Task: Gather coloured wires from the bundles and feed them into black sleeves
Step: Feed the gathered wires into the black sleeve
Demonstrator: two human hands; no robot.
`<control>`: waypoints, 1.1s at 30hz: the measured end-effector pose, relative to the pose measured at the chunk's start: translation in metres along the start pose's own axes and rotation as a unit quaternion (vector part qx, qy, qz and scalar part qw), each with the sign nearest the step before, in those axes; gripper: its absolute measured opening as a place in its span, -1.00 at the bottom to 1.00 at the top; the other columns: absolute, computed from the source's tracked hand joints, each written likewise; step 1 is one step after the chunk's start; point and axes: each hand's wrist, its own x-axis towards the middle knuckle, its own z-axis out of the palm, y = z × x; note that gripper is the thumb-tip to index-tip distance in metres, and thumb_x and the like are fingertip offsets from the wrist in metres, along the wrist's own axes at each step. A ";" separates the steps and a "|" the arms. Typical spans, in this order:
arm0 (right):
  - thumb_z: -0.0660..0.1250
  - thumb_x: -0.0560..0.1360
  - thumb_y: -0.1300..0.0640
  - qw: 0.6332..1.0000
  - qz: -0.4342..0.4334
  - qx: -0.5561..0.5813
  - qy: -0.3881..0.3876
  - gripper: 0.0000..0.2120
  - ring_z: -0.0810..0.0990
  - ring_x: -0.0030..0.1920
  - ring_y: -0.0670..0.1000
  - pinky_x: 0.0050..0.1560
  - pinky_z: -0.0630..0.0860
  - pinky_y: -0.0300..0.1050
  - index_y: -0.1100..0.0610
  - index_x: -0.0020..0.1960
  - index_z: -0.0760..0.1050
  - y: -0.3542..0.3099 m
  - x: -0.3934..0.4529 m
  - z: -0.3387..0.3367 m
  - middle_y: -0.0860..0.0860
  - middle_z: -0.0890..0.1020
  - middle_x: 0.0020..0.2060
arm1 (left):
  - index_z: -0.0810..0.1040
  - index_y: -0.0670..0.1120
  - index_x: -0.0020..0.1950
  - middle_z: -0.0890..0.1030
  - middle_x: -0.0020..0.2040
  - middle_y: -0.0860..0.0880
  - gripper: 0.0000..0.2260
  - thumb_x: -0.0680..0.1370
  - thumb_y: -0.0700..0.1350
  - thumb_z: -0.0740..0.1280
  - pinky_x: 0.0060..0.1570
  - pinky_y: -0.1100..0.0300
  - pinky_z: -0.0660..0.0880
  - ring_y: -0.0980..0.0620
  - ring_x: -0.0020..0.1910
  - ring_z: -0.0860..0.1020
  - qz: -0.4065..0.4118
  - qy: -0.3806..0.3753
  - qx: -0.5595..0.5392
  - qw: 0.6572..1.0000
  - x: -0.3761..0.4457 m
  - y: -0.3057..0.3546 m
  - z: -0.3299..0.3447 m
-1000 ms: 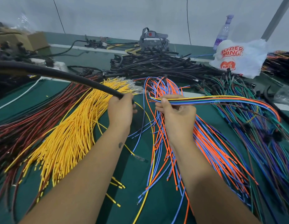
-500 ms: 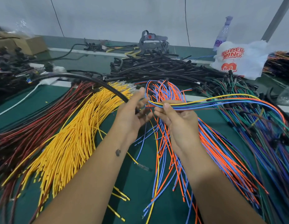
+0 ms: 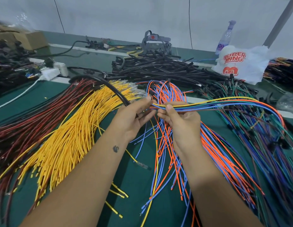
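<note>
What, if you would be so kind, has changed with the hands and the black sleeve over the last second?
The left hand has opened from a fist to loose fingers, and the black sleeve has dropped from a high sweep leftward to a low curve. The right hand still pinches the gathered wires.

We've got both forearms bare, no sleeves or gloves on the hands, just a small dark swan-shaped tattoo (image 3: 115, 148) on the left forearm by the wrist.

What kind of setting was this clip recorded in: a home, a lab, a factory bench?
Most likely a wire-harness assembly bench in a workshop or small factory. Sorted bundles such as the yellow wires cover the green table, a pile of black sleeves lies behind, and finished harnesses are heaped at far left.
</note>
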 end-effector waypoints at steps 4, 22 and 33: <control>0.28 0.54 0.40 1.000 0.014 -0.001 -0.008 -0.81 0.68 -0.29 0.02 -0.20 0.60 -0.21 0.19 -0.17 0.55 0.001 -0.001 -0.001 0.04 0.64 -0.36 | 0.24 -0.08 -0.38 0.56 -0.38 -0.05 -0.59 0.42 -0.32 0.46 -0.22 0.28 0.57 0.02 -0.14 0.67 0.023 -0.005 0.036 0.999 0.000 0.002 -0.005; 0.35 0.50 0.39 0.994 0.072 -0.047 -0.064 -0.89 0.62 -0.33 -0.03 -0.23 0.58 -0.24 0.24 -0.16 0.59 -0.003 -0.002 0.003 0.17 0.62 -0.31 | 0.21 -0.07 -0.38 0.36 -0.35 -0.11 -0.58 0.47 -0.40 0.37 -0.24 0.32 0.56 0.06 -0.20 0.66 0.050 -0.012 0.068 0.996 0.003 -0.004 -0.007; 0.33 0.48 0.43 0.997 0.065 0.021 -0.024 -0.86 0.59 -0.44 -0.09 -0.30 0.55 -0.31 0.26 -0.20 0.56 0.000 0.002 -0.001 -0.01 0.62 -0.48 | 0.37 -0.15 -0.26 0.45 -0.27 -0.10 -0.79 0.57 -0.18 0.10 -0.19 0.20 0.44 0.00 -0.26 0.45 -0.110 -0.057 -0.012 0.992 -0.006 0.007 -0.001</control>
